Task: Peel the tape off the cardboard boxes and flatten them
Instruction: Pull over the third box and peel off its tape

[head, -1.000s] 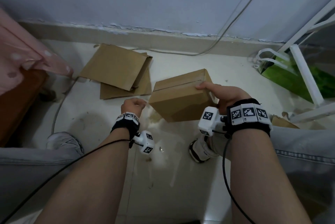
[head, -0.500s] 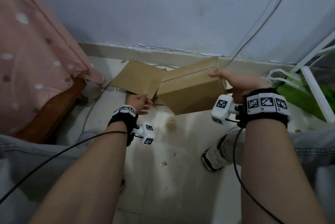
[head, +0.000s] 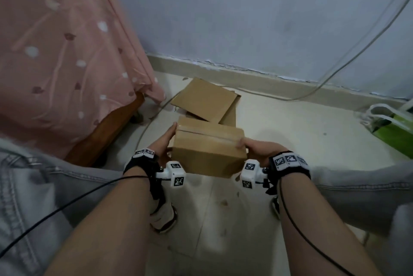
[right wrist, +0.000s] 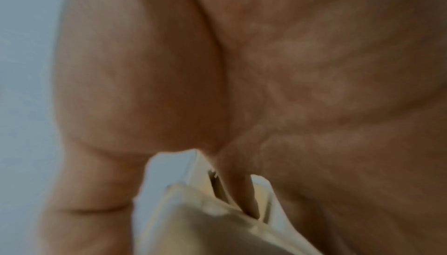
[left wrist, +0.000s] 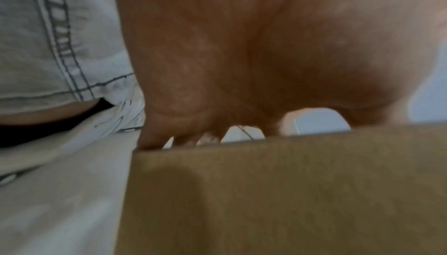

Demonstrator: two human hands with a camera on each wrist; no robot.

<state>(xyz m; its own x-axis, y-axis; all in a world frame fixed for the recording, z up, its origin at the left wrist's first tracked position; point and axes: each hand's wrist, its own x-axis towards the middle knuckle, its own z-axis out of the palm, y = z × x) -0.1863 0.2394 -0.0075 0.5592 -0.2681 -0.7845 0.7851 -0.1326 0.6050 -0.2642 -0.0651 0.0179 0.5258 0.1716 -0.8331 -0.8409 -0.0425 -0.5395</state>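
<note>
A closed brown cardboard box is held above the floor between my knees. A strip of clear tape runs along the seam on its top. My left hand grips the box's left end, thumb up along the top corner. My right hand grips the right end with the thumb on the top edge. In the left wrist view the palm sits over the box. The right wrist view is filled by the blurred palm; its fingertips are hidden.
Flattened cardboard pieces lie on the pale floor behind the box, near the skirting. A pink dotted cloth hangs over wooden furniture at the left. A green bag with white handles stands at the right. A cable runs down the wall.
The right hand has brought the box in and squared it in front of me. The left hand, free before, now holds its left end. The view has tilted up toward the wall.
</note>
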